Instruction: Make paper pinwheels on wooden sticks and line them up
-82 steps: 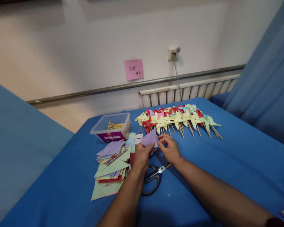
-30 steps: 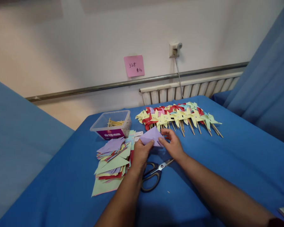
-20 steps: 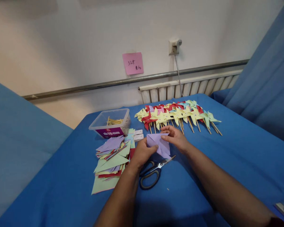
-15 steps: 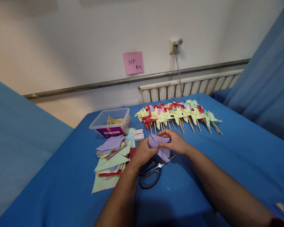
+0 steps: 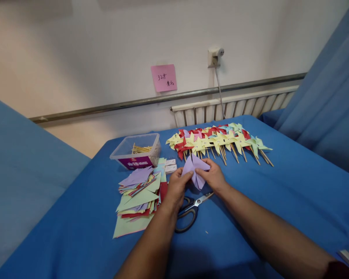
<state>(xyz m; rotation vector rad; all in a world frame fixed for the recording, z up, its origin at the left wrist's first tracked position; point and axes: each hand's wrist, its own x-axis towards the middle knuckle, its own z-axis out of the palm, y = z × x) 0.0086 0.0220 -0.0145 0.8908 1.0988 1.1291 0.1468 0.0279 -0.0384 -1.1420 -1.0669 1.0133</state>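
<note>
Head camera looked down on both hands meeting at one lilac paper piece (image 5: 195,170), held just above the blue table (image 5: 279,193). The left hand (image 5: 177,188) pinched its left edge between thumb and fingers; the right hand (image 5: 213,176) was closed on the right side, flaps of the paper bent in toward the middle. To my eye the folding would go best with the flap tips gathered squarely on the centre and pinched firmly, so none sprang back.

Taking the lilac paper piece as the mark: directly below it lay black-handled scissors (image 5: 189,211), flat on the table. To its left sat a loose stack of coloured paper triangles (image 5: 138,197), with two small white packets (image 5: 170,165) between. Further left and back stood a clear plastic box (image 5: 136,152) of wooden sticks with a purple label, its print too small to read. Behind it ran a row of finished pinwheels (image 5: 218,142) on sticks. High on the wall hung a pink sticky note (image 5: 163,77); its handwriting began with "32", the rest unclear.
</note>
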